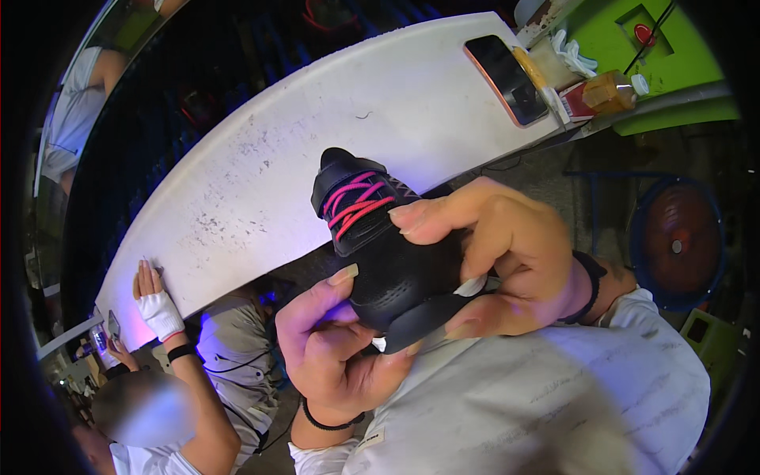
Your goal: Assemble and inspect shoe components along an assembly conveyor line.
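Head view: a red-labelled carton (576, 100) and amber bottle (611, 91) are seen at the white worktop (332, 119) end; a black shoe (388, 253) with pink laces (356, 202) is clamped by left hand (336, 356) and right hand (507, 253).

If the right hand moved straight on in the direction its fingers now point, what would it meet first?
The right hand holds the black shoe, fingers pointing left across it. Going on, it would likely first meet the shoe's pink laces, then the left hand's thumb; depth is unclear.
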Motion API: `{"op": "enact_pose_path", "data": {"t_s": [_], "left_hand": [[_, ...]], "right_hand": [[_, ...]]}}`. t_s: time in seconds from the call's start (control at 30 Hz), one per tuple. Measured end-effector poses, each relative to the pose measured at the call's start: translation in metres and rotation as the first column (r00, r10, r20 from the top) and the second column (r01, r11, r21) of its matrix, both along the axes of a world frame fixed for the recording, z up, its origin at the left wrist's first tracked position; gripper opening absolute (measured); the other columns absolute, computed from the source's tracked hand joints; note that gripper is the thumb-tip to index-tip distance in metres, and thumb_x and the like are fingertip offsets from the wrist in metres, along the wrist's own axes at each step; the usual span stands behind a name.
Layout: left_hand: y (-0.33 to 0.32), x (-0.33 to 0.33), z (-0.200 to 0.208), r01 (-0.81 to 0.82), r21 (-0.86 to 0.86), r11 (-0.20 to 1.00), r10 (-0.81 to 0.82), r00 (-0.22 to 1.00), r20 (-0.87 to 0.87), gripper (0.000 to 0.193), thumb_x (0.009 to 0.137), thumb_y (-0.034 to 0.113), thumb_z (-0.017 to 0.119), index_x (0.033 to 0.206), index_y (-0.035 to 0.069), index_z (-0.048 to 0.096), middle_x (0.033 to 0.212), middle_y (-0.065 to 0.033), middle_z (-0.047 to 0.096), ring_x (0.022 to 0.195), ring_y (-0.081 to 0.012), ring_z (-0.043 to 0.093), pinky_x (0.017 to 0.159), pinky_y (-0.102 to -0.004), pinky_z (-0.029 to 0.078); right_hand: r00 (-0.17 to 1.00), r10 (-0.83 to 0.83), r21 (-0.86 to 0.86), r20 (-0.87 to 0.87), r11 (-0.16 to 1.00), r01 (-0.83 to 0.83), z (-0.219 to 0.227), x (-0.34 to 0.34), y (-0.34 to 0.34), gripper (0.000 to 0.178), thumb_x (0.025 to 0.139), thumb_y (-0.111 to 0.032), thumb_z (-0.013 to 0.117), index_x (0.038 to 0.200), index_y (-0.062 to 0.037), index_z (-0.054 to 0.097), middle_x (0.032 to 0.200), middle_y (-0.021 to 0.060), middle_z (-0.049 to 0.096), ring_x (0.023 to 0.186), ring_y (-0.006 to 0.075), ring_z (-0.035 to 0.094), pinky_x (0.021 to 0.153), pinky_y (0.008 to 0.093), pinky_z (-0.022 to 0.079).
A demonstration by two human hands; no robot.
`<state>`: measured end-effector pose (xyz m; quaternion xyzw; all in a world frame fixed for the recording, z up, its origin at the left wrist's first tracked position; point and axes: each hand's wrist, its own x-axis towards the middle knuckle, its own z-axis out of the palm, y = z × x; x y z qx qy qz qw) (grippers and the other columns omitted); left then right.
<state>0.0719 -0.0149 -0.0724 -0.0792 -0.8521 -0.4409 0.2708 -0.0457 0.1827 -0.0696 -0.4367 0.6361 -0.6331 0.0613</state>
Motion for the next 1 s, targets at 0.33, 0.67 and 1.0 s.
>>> {"op": "enact_pose_path", "data": {"t_s": [0.33,0.67,1.0], "left_hand": [[0.014,-0.027,0.003,0.079,-0.015,0.997,-0.079,0.997,0.005,0.039,0.067,0.018,0.093,0.07,0.007,0.056,0.119,-0.0238,0.06,0.074,-0.0136,0.053,0.063,-0.0231,0.048],[0.028,-0.052,-0.047,0.03,0.11,0.993,-0.034,0.999,0.029,0.036,0.061,0.015,0.086,0.083,0.008,0.058,0.082,-0.0096,0.054,0.076,-0.0284,0.052,0.067,-0.0383,0.04],[0.027,-0.08,-0.07,-0.002,0.064,0.998,0.0,1.0,0.027,0.038,0.063,0.022,0.087,0.085,0.008,0.058,0.081,-0.0094,0.053,0.072,-0.0294,0.051,0.065,-0.0394,0.039]], "right_hand": [[0.999,0.031,0.274,0.024,0.961,-0.036,0.035,-0.019,0.017,0.058,0.093,-0.045,0.066,0.118,0.0069,0.066,0.118,0.023,0.067,0.114,0.0382,0.064,0.106,0.0489,0.045],[0.978,0.025,0.056,0.209,0.998,-0.037,0.014,-0.044,0.011,0.04,0.104,-0.024,0.045,0.1,0.0073,0.07,0.106,0.0221,0.071,0.108,0.0332,0.067,0.104,0.0447,0.047],[0.932,-0.036,-0.019,0.36,0.999,0.046,-0.002,-0.067,0.029,0.044,0.103,-0.028,0.042,0.101,0.007,0.068,0.11,0.025,0.069,0.111,0.0351,0.065,0.105,0.0473,0.047]]}}
